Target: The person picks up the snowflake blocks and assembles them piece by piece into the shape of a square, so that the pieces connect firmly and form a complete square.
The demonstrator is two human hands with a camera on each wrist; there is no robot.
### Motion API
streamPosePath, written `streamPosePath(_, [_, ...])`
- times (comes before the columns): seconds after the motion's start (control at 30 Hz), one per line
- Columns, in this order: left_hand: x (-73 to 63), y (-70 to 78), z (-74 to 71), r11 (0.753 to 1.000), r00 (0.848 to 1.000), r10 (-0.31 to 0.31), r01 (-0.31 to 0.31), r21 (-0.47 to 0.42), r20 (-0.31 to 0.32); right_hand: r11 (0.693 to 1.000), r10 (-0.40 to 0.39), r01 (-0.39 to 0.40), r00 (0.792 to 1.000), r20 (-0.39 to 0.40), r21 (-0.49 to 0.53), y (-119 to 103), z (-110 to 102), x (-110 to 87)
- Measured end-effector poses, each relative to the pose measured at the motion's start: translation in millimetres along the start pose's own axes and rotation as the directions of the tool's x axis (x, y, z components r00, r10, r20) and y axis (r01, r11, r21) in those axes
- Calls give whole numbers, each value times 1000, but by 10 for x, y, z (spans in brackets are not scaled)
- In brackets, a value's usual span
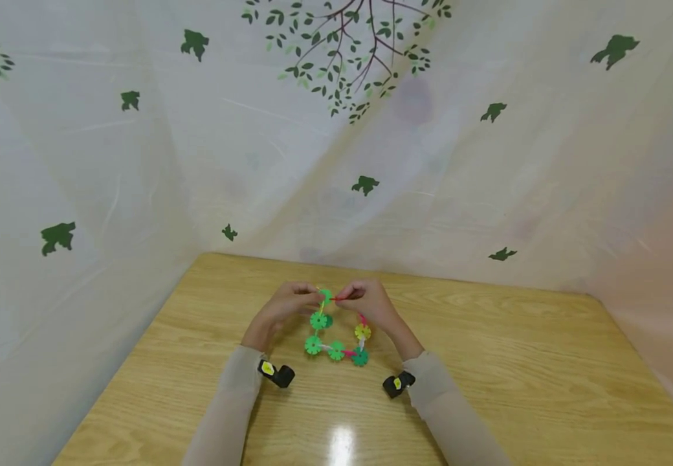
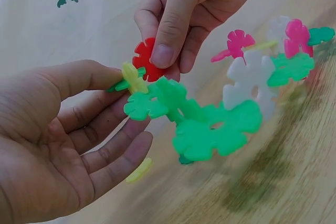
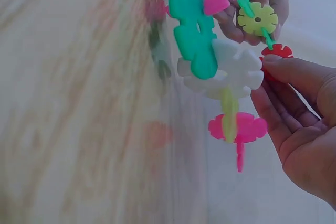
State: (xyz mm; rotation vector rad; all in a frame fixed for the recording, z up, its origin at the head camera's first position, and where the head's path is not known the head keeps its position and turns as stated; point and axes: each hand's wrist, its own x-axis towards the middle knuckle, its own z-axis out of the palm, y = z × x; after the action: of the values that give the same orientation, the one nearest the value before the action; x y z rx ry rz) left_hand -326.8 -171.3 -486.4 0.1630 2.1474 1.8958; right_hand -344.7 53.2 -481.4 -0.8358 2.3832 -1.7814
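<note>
Above the brown wooden table (image 1: 517, 382), your right hand (image 1: 368, 303) pinched a red plastic flower-disc (image 2: 145, 60) just right of the green plastic flower-disc (image 1: 327, 296) your left hand (image 1: 286, 303) pinched.

Hands: two, left (image 1: 286, 303) and right (image 1: 371, 301). Sleeves (image 1: 226, 401): two. Wrist cameras (image 1: 284, 377): two. Table (image 1: 546, 362): one. Red disc (image 2: 144, 59): one. White discs (image 2: 247, 80): at least two. Pink discs (image 2: 297, 30): at least three. Green discs (image 2: 218, 137): at least six. Yellow discs (image 3: 249, 22): at least two. Bird prints (image 1: 365, 185): eight whole, one cut off.
</note>
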Motion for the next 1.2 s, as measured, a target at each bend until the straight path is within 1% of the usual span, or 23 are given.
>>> streamPosePath(0.17, [-6, 24, -4, 1000, 1000, 18, -18, -3, -6, 1000, -9, 9, 1000, -7, 2, -39, -5, -1])
streamPosePath(0.33, [-22, 49, -12, 1000, 1000, 13, -13, -5, -25, 1000, -15, 16, 1000, 11, -3, -73, -10, 3])
streamPosePath(0.6, [-20, 50, -21, 1000, 1000, 2, -2, -6, -29, 1000, -6, 6, 1000, 25, 8, -54, -19, 8])
streamPosePath(0.8, [-13, 50, -20, 999, 1000, -2, 1, -40, -27, 1000, 11, -11, 999, 37, 4, -80, -41, 0])
streamPosePath(0.93, [-8, 60, -23, 998, 1000, 7, -8, -70, -24, 1000, 0, 0, 999, 47, 4, -75, -47, 2])
streamPosePath(1.03, [-11, 68, -24, 996, 1000, 14, -16, -87, -18, 999, -24, 26, 999, 49, -34, -65, -46, 1])
streamPosePath(1.2, [-14, 65, -14, 995, 1000, 20, -21, -102, -16, 988, -57, 60, 998, 25, -139, -57, -33, -6])
